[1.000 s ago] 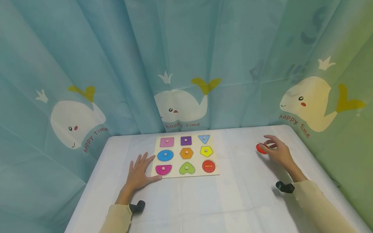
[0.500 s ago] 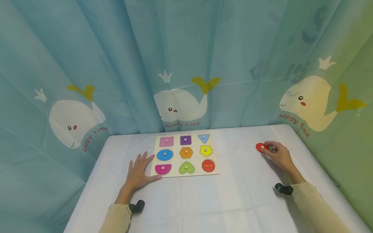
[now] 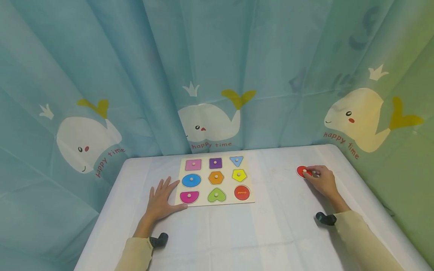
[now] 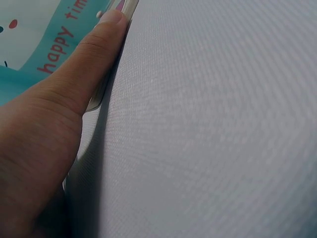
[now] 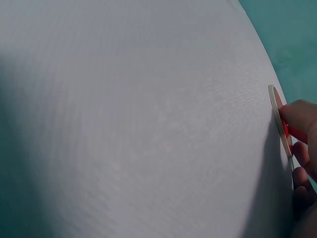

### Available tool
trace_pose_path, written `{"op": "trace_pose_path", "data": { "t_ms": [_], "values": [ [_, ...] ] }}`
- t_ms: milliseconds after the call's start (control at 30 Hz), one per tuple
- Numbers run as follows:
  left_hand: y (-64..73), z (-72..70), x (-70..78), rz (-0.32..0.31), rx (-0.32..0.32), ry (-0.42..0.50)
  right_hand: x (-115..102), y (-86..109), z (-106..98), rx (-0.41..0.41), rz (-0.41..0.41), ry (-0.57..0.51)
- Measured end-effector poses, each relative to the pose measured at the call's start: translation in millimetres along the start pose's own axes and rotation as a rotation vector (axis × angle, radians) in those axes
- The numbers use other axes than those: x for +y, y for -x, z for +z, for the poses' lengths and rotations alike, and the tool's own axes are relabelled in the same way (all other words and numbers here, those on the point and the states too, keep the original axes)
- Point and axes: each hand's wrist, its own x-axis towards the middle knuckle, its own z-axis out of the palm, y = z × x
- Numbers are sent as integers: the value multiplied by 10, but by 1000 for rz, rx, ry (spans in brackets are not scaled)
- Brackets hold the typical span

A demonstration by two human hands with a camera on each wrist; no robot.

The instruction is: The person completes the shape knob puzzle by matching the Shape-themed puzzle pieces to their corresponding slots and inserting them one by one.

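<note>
On the right of the table, my right hand (image 3: pixel 324 182) pinches the small knob of a round red puzzle piece (image 3: pixel 301 171) between thumb and curled fingers. In the right wrist view the red puzzle piece (image 5: pixel 279 116) shows edge-on beside the fingertips. My left hand (image 3: pixel 161 201) lies with fingers spread at the left edge of a pale puzzle board (image 3: pixel 228 190), its thumb at the near corner. Several coloured knobbed shapes sit in the board. Its near right place, a red circle (image 3: pixel 242 192) with lettering, has no knob. In the left wrist view the thumb (image 4: pixel 94 54) touches the board's edge.
A white cloth covers the table (image 3: pixel 230 233). Behind it hangs a blue-green curtain (image 3: pixel 203 56) with whale prints, close to the table's far edge and right side. A black wrist camera (image 3: pixel 159 240) sits at the left cuff, another black camera (image 3: pixel 326 218) at the right.
My right hand has lowered its raised fingers toward the thumb and taken the knob of the red puzzle piece. The left hand has stayed at the board.
</note>
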Motion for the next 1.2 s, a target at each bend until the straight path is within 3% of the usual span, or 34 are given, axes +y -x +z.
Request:
{"op": "trace_pose_path", "data": {
  "t_ms": [200,933,1200],
  "values": [
    [7,-1,3,-6,-4,3,6,-8,20,2,32,-3],
    [13,-8,28,-19,-19,8,4,-5,8,8,17,-6],
    [31,-10,25,-5,11,8,12,-11,4,13,15,12]
  ]
}}
